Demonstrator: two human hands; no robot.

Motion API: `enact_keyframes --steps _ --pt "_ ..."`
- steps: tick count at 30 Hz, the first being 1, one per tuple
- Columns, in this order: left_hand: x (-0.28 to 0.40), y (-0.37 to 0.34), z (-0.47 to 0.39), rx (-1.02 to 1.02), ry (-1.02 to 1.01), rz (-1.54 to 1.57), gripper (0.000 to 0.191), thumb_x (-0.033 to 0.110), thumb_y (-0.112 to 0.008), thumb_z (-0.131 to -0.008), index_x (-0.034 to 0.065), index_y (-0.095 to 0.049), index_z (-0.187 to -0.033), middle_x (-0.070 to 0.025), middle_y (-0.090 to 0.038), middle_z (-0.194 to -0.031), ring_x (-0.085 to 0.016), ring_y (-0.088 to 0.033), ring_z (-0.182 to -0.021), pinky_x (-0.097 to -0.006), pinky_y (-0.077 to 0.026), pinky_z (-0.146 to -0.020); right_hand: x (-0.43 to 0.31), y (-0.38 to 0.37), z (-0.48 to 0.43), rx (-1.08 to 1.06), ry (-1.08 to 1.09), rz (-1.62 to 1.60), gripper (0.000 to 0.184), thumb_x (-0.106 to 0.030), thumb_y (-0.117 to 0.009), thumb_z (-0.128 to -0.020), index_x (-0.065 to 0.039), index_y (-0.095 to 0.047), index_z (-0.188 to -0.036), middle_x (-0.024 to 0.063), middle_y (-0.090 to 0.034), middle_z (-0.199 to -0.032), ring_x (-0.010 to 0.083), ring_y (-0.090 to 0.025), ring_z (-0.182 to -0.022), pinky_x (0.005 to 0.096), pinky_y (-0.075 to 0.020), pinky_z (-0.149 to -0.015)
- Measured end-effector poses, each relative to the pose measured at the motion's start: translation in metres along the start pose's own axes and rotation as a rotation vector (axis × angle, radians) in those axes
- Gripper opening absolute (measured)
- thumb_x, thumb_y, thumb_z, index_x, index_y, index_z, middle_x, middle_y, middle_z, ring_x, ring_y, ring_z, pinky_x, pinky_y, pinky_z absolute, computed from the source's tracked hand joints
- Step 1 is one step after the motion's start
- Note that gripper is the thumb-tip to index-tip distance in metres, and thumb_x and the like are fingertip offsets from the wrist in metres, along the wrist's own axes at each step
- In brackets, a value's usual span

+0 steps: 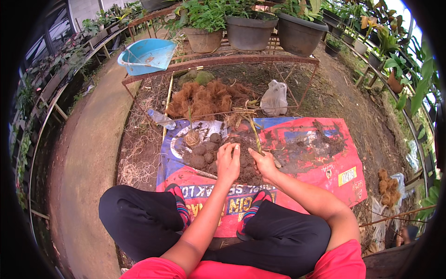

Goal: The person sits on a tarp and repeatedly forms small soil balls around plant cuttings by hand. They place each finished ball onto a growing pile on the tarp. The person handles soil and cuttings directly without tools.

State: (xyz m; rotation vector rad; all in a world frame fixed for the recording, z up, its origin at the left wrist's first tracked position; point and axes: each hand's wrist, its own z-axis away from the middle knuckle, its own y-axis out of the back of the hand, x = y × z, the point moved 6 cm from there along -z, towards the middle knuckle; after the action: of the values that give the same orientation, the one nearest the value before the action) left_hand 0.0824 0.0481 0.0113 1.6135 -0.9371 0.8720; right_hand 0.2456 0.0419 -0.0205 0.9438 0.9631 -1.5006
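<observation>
My right hand (pixel 265 165) grips a green-yellow plant stem (pixel 256 134) near its lower end, with the stem pointing up and away from me. To its left, my left hand (pixel 228 161) is raised over the dark soil (pixel 249 174), fingers bent; whether anything is between them is hidden. Several round soil balls (pixel 204 157) lie left of that hand on a red and blue printed banner (pixel 313 178). Behind them stands a ball wrapped in twine (pixel 191 138) with a thin stem rising from it.
Beyond the banner lie brown coconut fibre (pixel 205 97), cut stems (pixel 244 111), a white plastic bag (pixel 275 98) and a plastic bottle (pixel 161 119). Tangled twine (pixel 137 171) is at the left. A rusty metal rack (pixel 223 61) holds potted plants and a blue basin (pixel 146 55).
</observation>
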Motion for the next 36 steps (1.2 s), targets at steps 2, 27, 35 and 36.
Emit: enact_keyframes --steps 2,27,35,36 --pt "-0.001 -0.006 0.001 -0.073 -0.025 0.111 0.039 0.037 -0.046 -0.102 0.0057 -0.064 -0.118 -0.0176 -0.056 -0.125 -0.033 -0.051 -0.123 -0.0417 -0.037 -0.106 0.002 0.000 -0.002 0.025 0.011 0.085 0.037 -0.039 -0.070 -0.090 -0.010 -0.058 -0.072 -0.0011 -0.047 -0.051 0.0102 -0.045 -0.042 0.0271 -0.0319 -0.039" --pt "-0.051 -0.024 0.014 0.242 0.242 0.955 0.024 0.009 -0.075 -0.088 0.0060 -0.057 -0.105 -0.0073 -0.067 -0.110 -0.013 -0.063 -0.094 -0.0293 -0.050 -0.086 0.016 -0.053 0.005 -0.218 -0.238 -0.218 0.067 -0.062 -0.032 -0.101 -0.010 -0.038 -0.142 0.0207 -0.055 -0.130 0.0290 -0.062 -0.107 0.0436 -0.0514 -0.093" --pt "-0.048 -0.030 0.014 0.112 0.323 1.010 0.020 0.008 -0.076 -0.087 0.0072 -0.056 -0.087 -0.0010 -0.061 -0.080 -0.013 -0.065 -0.075 -0.0288 -0.055 -0.071 0.004 -0.021 0.001 0.039 -0.059 -0.061 0.056 -0.050 -0.050 -0.099 -0.008 -0.041 -0.136 0.0096 -0.050 -0.110 0.0216 -0.058 -0.090 0.0372 -0.0550 -0.071" --pt "-0.045 -0.034 0.016 0.073 0.330 0.991 0.019 0.008 -0.076 -0.087 0.0069 -0.057 -0.086 -0.0002 -0.061 -0.079 -0.012 -0.064 -0.074 -0.0278 -0.054 -0.069 0.002 -0.017 0.003 0.089 -0.024 -0.076 0.055 -0.047 -0.053 -0.098 -0.008 -0.042 -0.135 0.0082 -0.050 -0.108 0.0203 -0.057 -0.090 0.0354 -0.0544 -0.069"
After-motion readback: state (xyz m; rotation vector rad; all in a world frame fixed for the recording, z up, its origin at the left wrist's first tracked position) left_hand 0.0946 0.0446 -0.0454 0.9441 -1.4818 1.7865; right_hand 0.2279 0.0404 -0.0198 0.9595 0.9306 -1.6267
